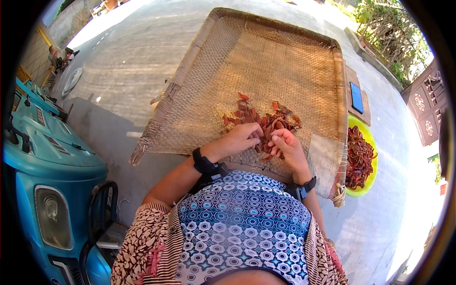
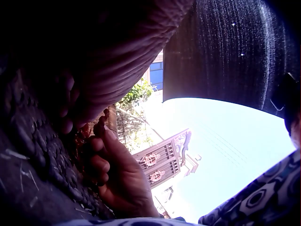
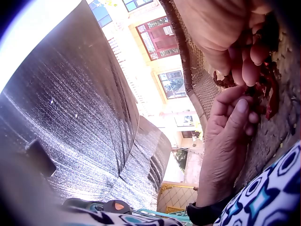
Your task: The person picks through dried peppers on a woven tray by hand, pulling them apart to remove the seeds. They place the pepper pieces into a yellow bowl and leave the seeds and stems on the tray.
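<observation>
Both hands meet over a loose pile of dried red chili peppers (image 1: 244, 114) near the close side of a woven tray (image 1: 285, 57). My left hand (image 1: 244, 137) has its fingers curled, thumb against forefinger, pinching a dried chili. Just right of it, my right hand (image 1: 287, 147) pinches at the same chili, thumb and fingertips drawn together. From the right wrist, the left hand (image 3: 225, 134) shows its thumb bent over the forefinger, and wrinkled red chilies (image 3: 272, 92) lie beside the fingertips. The chili between the fingers is mostly hidden.
A yellow-green basin (image 1: 373, 164) full of dried chilies stands right of the tray. A phone (image 1: 356, 97) lies on a board beside the tray's right rim. A turquoise vehicle (image 1: 61, 166) stands close on the left. Concrete ground (image 1: 128, 61) surrounds the tray.
</observation>
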A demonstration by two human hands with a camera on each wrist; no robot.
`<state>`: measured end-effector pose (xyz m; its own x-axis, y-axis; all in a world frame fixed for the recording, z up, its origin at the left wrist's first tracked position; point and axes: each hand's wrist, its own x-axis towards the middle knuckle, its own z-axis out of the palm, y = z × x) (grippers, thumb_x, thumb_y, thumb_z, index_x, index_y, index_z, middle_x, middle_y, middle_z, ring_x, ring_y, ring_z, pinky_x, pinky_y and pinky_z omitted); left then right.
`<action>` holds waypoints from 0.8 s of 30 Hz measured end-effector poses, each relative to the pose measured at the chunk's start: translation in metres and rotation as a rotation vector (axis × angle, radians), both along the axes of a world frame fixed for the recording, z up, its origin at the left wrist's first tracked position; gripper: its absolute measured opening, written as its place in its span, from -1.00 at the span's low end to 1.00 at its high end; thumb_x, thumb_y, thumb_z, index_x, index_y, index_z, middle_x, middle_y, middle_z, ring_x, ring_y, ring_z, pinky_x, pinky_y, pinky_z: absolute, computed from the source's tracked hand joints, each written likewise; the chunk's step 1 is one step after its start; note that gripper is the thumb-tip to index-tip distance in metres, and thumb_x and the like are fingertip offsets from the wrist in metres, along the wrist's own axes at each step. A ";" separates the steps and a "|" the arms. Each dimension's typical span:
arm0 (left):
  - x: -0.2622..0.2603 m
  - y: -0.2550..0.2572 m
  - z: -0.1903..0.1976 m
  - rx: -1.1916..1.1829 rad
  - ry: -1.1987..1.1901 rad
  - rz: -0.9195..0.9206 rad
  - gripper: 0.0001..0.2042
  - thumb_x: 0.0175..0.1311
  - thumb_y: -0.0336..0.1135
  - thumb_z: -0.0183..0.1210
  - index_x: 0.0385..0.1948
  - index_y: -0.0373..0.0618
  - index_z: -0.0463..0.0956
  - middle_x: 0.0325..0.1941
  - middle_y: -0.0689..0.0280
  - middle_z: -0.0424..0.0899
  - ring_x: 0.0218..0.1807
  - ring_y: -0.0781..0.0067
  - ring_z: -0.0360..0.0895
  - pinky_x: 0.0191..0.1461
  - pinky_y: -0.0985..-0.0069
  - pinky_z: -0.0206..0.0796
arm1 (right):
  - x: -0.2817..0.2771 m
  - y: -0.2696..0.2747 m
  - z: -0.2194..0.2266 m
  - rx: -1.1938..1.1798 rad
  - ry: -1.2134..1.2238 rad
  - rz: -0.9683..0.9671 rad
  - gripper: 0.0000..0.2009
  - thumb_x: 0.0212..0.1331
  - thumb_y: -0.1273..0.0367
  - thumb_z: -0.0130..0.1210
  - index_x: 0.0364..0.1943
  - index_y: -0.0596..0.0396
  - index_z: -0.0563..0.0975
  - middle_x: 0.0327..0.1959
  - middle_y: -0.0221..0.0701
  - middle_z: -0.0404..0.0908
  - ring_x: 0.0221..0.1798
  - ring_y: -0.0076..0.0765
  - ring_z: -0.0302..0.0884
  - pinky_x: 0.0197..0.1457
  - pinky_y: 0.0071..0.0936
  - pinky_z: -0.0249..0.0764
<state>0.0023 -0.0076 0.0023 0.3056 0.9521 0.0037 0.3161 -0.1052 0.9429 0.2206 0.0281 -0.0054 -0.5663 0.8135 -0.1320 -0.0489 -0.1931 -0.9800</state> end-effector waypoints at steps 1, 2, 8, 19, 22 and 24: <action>-0.001 0.000 0.001 -0.001 0.016 -0.011 -0.82 0.27 -0.49 0.12 -0.13 -0.31 0.44 -0.31 0.18 0.63 -0.26 0.40 0.65 -0.19 0.47 0.49 | 0.000 0.000 0.000 0.000 0.001 0.001 -0.84 0.38 0.32 0.03 -0.11 0.08 0.50 -0.36 -0.48 0.63 -0.46 -0.70 0.51 -0.45 -0.78 0.33; -0.001 0.001 0.001 -0.003 0.033 -0.022 -0.82 0.29 -0.48 0.11 -0.11 -0.31 0.43 -0.29 0.19 0.63 -0.24 0.41 0.66 -0.17 0.48 0.49 | 0.000 -0.001 0.001 0.000 0.002 0.001 -0.84 0.38 0.31 0.03 -0.11 0.08 0.50 -0.36 -0.48 0.63 -0.46 -0.70 0.51 -0.45 -0.78 0.33; -0.001 0.001 0.001 -0.015 0.016 -0.023 -0.82 0.29 -0.48 0.11 -0.12 -0.31 0.43 -0.30 0.19 0.63 -0.25 0.41 0.66 -0.18 0.48 0.49 | 0.000 -0.001 0.002 -0.009 0.005 -0.001 -0.84 0.38 0.31 0.04 -0.11 0.08 0.50 -0.36 -0.48 0.63 -0.46 -0.70 0.51 -0.46 -0.78 0.33; -0.001 0.000 0.000 -0.004 0.044 -0.010 -0.82 0.28 -0.48 0.12 -0.11 -0.28 0.44 -0.30 0.22 0.63 -0.24 0.44 0.64 -0.17 0.49 0.48 | 0.000 0.000 -0.001 -0.020 0.007 -0.005 -0.85 0.38 0.33 0.03 -0.11 0.07 0.49 -0.36 -0.46 0.62 -0.47 -0.69 0.50 -0.46 -0.78 0.34; -0.001 0.000 0.000 -0.006 0.033 -0.014 -0.81 0.28 -0.48 0.12 -0.11 -0.28 0.44 -0.30 0.22 0.63 -0.24 0.44 0.64 -0.18 0.50 0.48 | 0.000 0.000 0.000 -0.019 0.000 -0.007 -0.85 0.38 0.33 0.03 -0.11 0.07 0.49 -0.36 -0.46 0.63 -0.47 -0.68 0.50 -0.46 -0.78 0.34; -0.001 0.000 0.001 -0.009 0.034 -0.014 -0.81 0.28 -0.47 0.12 -0.11 -0.28 0.44 -0.30 0.22 0.63 -0.25 0.45 0.64 -0.18 0.50 0.48 | -0.001 0.000 0.001 -0.017 -0.004 -0.011 -0.86 0.38 0.33 0.03 -0.12 0.08 0.49 -0.36 -0.45 0.63 -0.47 -0.68 0.50 -0.46 -0.78 0.33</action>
<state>0.0017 -0.0072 0.0029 0.3184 0.9478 -0.0155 0.3470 -0.1013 0.9324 0.2200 0.0277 -0.0042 -0.5569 0.8173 -0.1480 -0.0473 -0.2091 -0.9768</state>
